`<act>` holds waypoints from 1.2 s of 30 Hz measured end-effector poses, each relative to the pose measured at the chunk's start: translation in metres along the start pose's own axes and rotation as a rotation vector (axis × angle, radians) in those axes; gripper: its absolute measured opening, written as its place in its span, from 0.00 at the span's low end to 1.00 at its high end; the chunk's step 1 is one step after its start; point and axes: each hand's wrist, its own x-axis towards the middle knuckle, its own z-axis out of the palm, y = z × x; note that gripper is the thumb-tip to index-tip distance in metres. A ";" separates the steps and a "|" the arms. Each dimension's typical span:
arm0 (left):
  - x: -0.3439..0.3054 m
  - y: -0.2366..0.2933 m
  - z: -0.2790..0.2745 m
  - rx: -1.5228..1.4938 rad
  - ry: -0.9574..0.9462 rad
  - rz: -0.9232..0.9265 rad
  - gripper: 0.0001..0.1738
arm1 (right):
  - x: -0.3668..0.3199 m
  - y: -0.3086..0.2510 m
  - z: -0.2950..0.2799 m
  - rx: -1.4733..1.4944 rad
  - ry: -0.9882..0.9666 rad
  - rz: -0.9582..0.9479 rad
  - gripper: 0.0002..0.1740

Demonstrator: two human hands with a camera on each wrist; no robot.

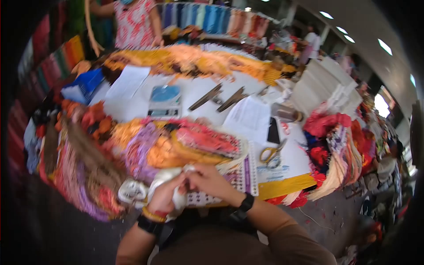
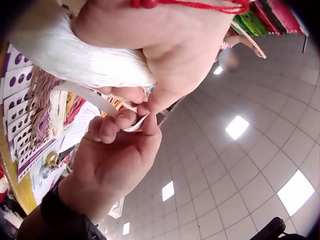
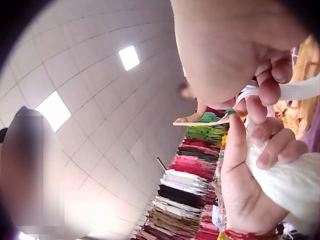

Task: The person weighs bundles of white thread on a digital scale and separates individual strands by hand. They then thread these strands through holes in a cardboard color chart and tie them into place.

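My left hand (image 1: 163, 196) grips a thick white skein of thread (image 2: 85, 55), its fingers curled round the smooth strands. Fingertip to fingertip with it, my right hand (image 1: 210, 181) pinches a narrow white strip (image 3: 302, 89) by the skein's end. In the left wrist view the strip loops away from the fingers toward the table, and a short piece of it shows between the fingertips. Both hands are above the table's near edge, over a punched sample card (image 1: 249, 170) with thread tufts. A round white bundle (image 1: 132, 192) lies left of my left hand.
Coloured thread skeins heap at left (image 1: 88, 163) and right (image 1: 335, 154). On the white table are scissors (image 1: 271, 152), a black phone (image 1: 273, 131), a small scale (image 1: 164, 106), paper sheets (image 1: 247, 115) and two dark clip-like pieces (image 1: 206, 97). A person (image 1: 134, 24) stands across the table.
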 end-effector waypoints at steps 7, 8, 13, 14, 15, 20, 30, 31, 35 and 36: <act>0.005 -0.015 0.003 -0.046 0.068 0.007 0.10 | -0.013 0.011 -0.003 -0.005 -0.026 0.102 0.13; 0.004 -0.017 0.002 -0.043 0.078 0.005 0.10 | -0.015 0.012 -0.003 0.003 -0.010 0.103 0.12; 0.005 -0.018 0.011 -0.027 0.073 0.024 0.10 | -0.018 0.024 -0.005 -0.018 0.041 0.054 0.14; 0.005 -0.019 0.013 -0.027 0.073 0.021 0.10 | -0.019 0.025 -0.007 -0.017 0.043 0.055 0.14; 0.004 -0.018 0.017 -0.022 0.091 0.023 0.10 | -0.019 0.026 -0.009 -0.003 0.042 0.091 0.14; 0.008 -0.022 0.017 -0.013 0.130 0.028 0.11 | -0.020 0.021 -0.012 0.087 0.063 0.143 0.14; 0.012 -0.028 0.007 0.011 0.164 0.048 0.10 | -0.020 0.029 -0.009 -0.021 0.075 0.120 0.10; 0.009 -0.024 0.015 -0.079 0.158 -0.007 0.09 | -0.021 0.024 -0.011 0.028 0.054 0.141 0.10; 0.004 -0.019 0.014 -0.094 0.222 0.084 0.09 | -0.018 0.033 -0.019 -0.144 0.123 -0.071 0.12; 0.001 -0.018 0.007 -0.082 0.141 0.132 0.09 | -0.019 0.027 -0.026 -0.290 0.132 -0.076 0.13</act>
